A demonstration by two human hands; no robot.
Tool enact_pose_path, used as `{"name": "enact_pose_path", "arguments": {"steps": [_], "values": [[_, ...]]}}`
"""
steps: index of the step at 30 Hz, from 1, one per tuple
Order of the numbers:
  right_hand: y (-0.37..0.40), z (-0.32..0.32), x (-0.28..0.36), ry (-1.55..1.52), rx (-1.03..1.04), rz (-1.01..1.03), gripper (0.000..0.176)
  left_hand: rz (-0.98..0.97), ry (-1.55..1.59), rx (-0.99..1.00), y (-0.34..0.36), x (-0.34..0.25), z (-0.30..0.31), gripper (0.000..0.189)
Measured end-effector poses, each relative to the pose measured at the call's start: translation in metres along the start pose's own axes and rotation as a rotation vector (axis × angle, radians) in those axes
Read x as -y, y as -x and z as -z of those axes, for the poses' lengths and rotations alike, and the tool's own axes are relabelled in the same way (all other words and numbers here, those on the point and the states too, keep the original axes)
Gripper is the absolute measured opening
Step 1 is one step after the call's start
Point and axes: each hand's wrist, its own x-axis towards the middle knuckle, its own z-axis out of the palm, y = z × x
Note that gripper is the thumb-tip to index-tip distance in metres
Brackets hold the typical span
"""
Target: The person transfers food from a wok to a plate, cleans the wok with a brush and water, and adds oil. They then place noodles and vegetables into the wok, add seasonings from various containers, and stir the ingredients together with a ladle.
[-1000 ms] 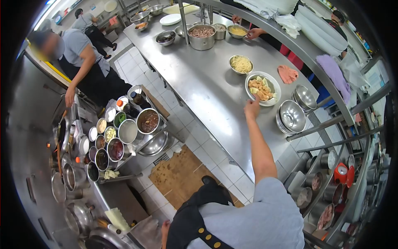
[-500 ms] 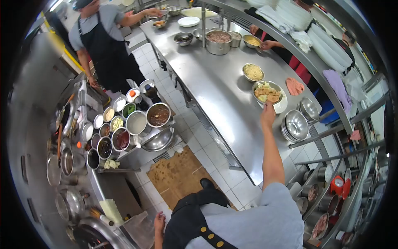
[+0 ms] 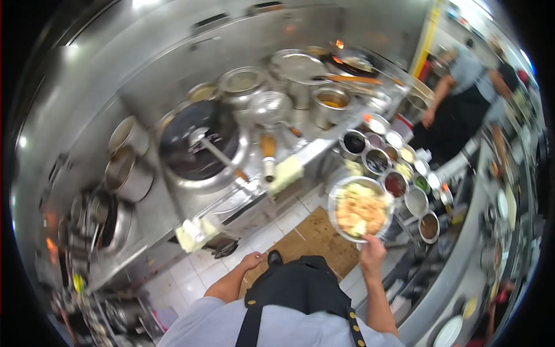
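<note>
My right hand (image 3: 373, 253) grips the near rim of a metal bowl (image 3: 332, 209) and holds it up over the floor mat. In the bowl lies food (image 3: 361, 208), pale yellow-green pieces with orange-brown ones on top. Loosely curled at my left side, my left hand (image 3: 252, 261) hangs in front of the stove edge, with nothing visible in it. A large dark wok (image 3: 199, 139) sits on the stove ahead to the left. Across it lies a ladle (image 3: 217, 151) with a wooden handle end.
Containers of sauces and seasonings (image 3: 395, 184) stand just beyond the bowl. Pots (image 3: 331, 104), a strainer (image 3: 270, 108) and a brush (image 3: 267, 153) line the stove. Folded cloths (image 3: 198, 232) hang over its edge. A co-worker (image 3: 462, 101) stands at the back right; flames (image 3: 340, 44) show behind.
My right hand has lifted the bowl of food off the steel table. My view has swung left from the table to the stove, carrying the bowl along.
</note>
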Motion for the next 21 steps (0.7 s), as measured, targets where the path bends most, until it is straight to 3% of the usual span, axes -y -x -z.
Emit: {"name": "enact_pose_path", "arguments": {"steps": [2,4,6,8,12,13,15,17,20,21], "values": [[-0.047,-0.083,0.066,-0.182,0.163,0.11,0.017,0.079,0.143,-0.092,0.024,0.03,0.011,0.04],[-0.085,-0.16,0.127,-0.639,0.388,0.021,0.01,0.156,0.228,-0.137,0.048,0.062,0.013,0.037],[-0.129,-0.227,0.183,-0.864,0.581,0.004,0.01,0.214,0.363,-0.286,0.072,0.113,-0.003,0.03],[-0.163,-0.3,0.226,-1.213,0.753,-0.298,0.015,0.305,0.536,-0.333,0.099,0.154,-0.019,0.026],[-0.211,-0.441,0.266,-1.334,0.904,-0.657,0.031,0.496,1.043,-0.356,0.152,0.206,-0.076,0.018],[-0.219,-0.478,0.258,-1.331,0.913,-0.659,0.031,0.453,1.151,-0.391,0.164,0.21,-0.091,0.016],[-0.227,-0.538,0.248,-1.434,0.931,-1.109,0.033,0.41,1.261,-0.432,0.184,0.209,-0.107,0.015],[-0.231,-0.544,0.262,-1.556,0.85,-1.143,0.03,0.391,0.996,-0.436,0.206,0.192,-0.117,0.015],[-0.235,-0.545,0.253,-1.719,0.675,-1.264,0.029,0.452,1.165,-0.329,0.213,0.17,-0.116,0.018],[-0.237,-0.547,0.247,-1.549,0.568,-1.37,0.035,0.475,1.222,-0.297,0.211,0.164,-0.117,0.02]]}}
